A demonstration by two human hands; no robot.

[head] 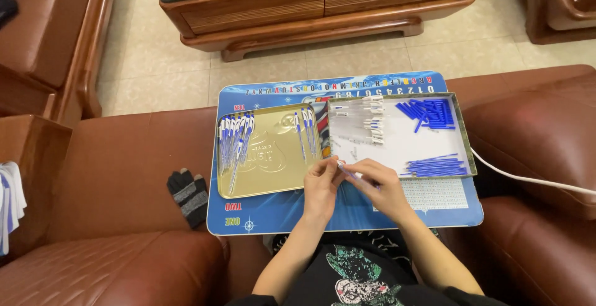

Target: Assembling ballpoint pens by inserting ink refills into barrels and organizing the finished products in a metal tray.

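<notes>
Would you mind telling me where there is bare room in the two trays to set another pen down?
The gold tray is bare in its middle, between the pen row and three pens. The white tray has room centrally, between caps and refills; its left edge is crowded with barrels.

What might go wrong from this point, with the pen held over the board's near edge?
1. Both hands, left hand and right hand, work the pen between the gold tray and the white tray; a dropped part might roll off the blue board onto the lap.
2. The board seems to bridge two sofa cushions; leaning on it may tip the trays.
</notes>
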